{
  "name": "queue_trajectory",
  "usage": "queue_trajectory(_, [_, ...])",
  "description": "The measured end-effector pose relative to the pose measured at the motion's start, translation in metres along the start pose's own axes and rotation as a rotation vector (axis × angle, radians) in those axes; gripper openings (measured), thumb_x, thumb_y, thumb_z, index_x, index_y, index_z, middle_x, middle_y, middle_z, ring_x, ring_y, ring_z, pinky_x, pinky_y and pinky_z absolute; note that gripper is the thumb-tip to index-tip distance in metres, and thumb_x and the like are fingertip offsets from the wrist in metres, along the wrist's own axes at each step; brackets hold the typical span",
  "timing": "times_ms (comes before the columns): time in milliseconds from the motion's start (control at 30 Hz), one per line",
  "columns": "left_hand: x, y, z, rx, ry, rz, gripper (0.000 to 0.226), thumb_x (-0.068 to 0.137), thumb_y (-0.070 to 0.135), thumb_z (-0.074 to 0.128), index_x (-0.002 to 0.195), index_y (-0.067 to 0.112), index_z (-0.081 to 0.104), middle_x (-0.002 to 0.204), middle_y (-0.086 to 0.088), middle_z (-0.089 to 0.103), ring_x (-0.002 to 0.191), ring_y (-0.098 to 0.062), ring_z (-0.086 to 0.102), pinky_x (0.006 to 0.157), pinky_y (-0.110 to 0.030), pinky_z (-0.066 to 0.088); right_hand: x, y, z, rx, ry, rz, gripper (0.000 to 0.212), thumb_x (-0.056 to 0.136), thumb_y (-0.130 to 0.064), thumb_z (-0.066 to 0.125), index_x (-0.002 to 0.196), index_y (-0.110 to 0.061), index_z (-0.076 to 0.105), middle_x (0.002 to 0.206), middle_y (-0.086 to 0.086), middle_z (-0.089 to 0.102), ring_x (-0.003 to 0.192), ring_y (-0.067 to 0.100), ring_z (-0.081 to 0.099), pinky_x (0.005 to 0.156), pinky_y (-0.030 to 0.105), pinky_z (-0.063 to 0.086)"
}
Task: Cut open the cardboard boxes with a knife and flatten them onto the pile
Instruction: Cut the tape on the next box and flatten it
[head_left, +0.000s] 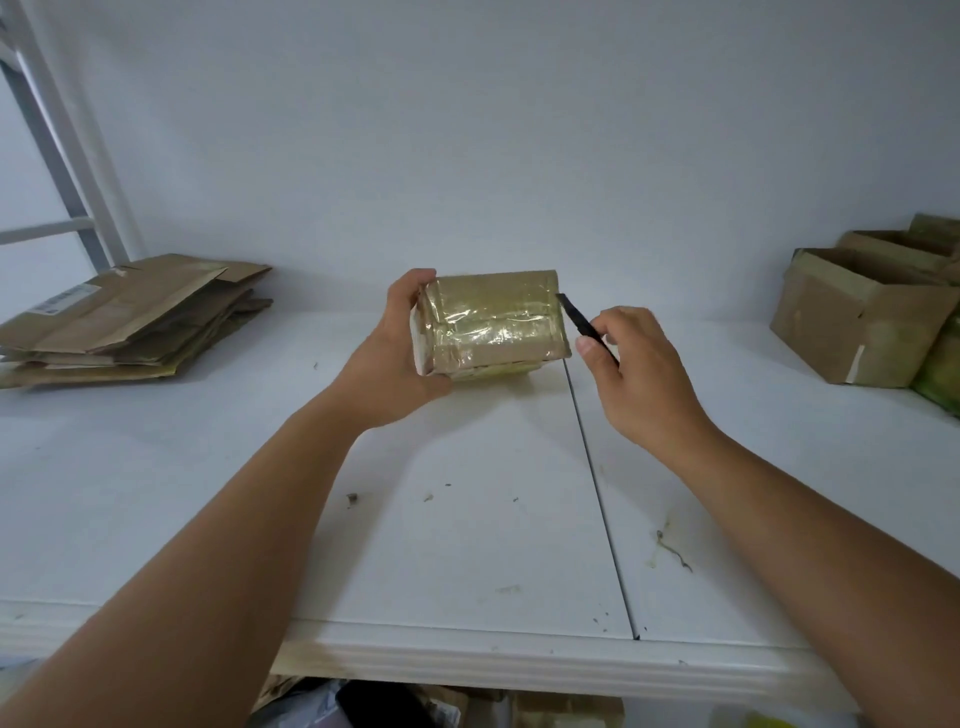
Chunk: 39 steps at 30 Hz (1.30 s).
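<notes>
Box (491, 323) gripped at left end by left hand (395, 358); right hand (641, 374) pinches knife (584, 325) at box's right edge.

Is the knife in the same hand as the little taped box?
No, the left hand grips the taped box, and the right hand pinches the knife.

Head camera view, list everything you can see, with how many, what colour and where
box: one, brown, shiny tape, held above the table's middle
knife: one, black, tip at the box's right edge
pile: one, brown flattened cardboard, far left on the table
open boxes: at least two, brown, far right on the table
table: one, white, with a seam and small scraps
frame: one, pale metal, upper left
left hand: grips the box's left end
right hand: fingers pinch the knife
</notes>
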<state>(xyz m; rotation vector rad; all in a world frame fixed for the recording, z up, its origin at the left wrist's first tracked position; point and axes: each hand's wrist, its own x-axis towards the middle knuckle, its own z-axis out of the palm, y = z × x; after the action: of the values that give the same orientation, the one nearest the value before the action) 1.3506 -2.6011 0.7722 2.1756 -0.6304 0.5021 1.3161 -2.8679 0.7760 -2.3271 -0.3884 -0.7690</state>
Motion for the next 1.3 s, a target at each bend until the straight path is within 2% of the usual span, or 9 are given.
queue_trajectory(133, [-0.001,0.0,0.001,0.049,0.005,-0.034,0.105,0.072,0.003,0.079,0.146,0.035,0.012,0.128,0.02,0.041,0.102,0.021,0.047,0.084,-0.02,0.048,-0.002,0.0,0.001,0.146,-0.181,0.098,0.018,0.102,-0.031,0.046,0.099,-0.014,0.052,0.081,0.005,0.061,0.069,0.024,0.053,0.066,0.038,0.043])
queue_trajectory(267, [0.0,0.006,0.005,0.121,0.132,-0.043,0.11,0.066,0.02,0.088,0.149,0.027,0.017,0.142,0.011,0.035,0.118,-0.007,0.05,0.089,-0.024,0.045,-0.004,-0.004,0.003,0.187,-0.179,0.029,0.014,0.102,-0.031,0.047,0.097,-0.019,0.052,0.091,0.015,0.068,0.055,0.01,0.046,0.054,0.024,0.036])
queue_trajectory(367, [0.0,0.011,0.006,0.291,0.196,0.005,0.113,0.062,0.029,0.087,0.151,0.026,0.018,0.145,0.007,0.029,0.127,-0.014,0.043,0.087,-0.033,0.045,-0.004,-0.006,0.004,0.22,-0.174,0.005,0.011,0.101,-0.031,0.048,0.093,-0.024,0.051,0.09,0.018,0.068,0.049,0.008,0.04,0.049,0.021,0.032])
queue_trajectory(533, [-0.004,0.018,0.01,0.331,0.189,-0.002,0.104,0.056,0.044,0.08,0.142,0.049,0.023,0.141,0.005,0.022,0.124,-0.019,0.043,0.08,-0.035,0.046,-0.006,-0.008,0.004,0.328,-0.155,-0.014,0.008,0.101,-0.033,0.05,0.095,-0.029,0.052,0.098,0.017,0.069,0.087,0.033,0.064,0.076,0.039,0.05])
queue_trajectory(667, [-0.003,0.024,0.014,0.5,0.286,0.05,0.101,0.055,0.043,0.083,0.141,0.018,0.038,0.147,-0.009,0.034,0.139,-0.034,0.029,0.108,-0.051,0.034,-0.007,-0.011,0.005,0.351,-0.181,-0.042,0.008,0.101,-0.036,0.049,0.095,-0.031,0.052,0.103,0.021,0.066,0.091,0.039,0.061,0.08,0.053,0.05])
queue_trajectory(767, [-0.003,0.027,0.014,0.554,0.291,0.059,0.102,0.056,0.041,0.085,0.142,0.009,0.04,0.139,-0.007,0.047,0.134,-0.034,0.036,0.111,-0.046,0.028,-0.006,-0.012,0.004,0.368,-0.192,-0.036,0.009,0.101,-0.036,0.049,0.095,-0.03,0.052,0.104,0.023,0.066,0.092,0.041,0.061,0.081,0.057,0.051])
queue_trajectory(1033, [-0.005,0.025,0.016,0.513,0.169,0.004,0.106,0.056,0.043,0.08,0.147,0.033,0.026,0.136,0.002,0.036,0.129,-0.026,0.027,0.083,-0.035,0.04,-0.009,-0.014,0.005,0.386,-0.221,-0.024,0.01,0.101,-0.035,0.05,0.092,-0.032,0.052,0.101,0.017,0.069,0.101,0.043,0.062,0.084,0.06,0.049])
queue_trajectory(1200, [-0.005,0.024,0.019,0.507,0.128,0.012,0.105,0.058,0.042,0.082,0.147,0.032,0.028,0.137,0.001,0.034,0.131,-0.027,0.025,0.087,-0.034,0.04,-0.008,-0.01,0.007,0.324,-0.185,-0.006,0.01,0.101,-0.032,0.05,0.091,-0.035,0.051,0.101,-0.009,0.073,0.075,0.009,0.072,0.075,0.05,0.056])
queue_trajectory(1300, [-0.005,0.023,0.018,0.51,0.144,0.012,0.104,0.06,0.045,0.081,0.148,0.035,0.027,0.136,0.003,0.035,0.13,-0.025,0.027,0.084,-0.033,0.039,-0.009,-0.009,0.006,0.228,-0.181,-0.027,0.009,0.102,-0.034,0.047,0.109,-0.03,0.052,0.105,-0.014,0.071,0.055,0.005,0.068,0.068,0.044,0.056])
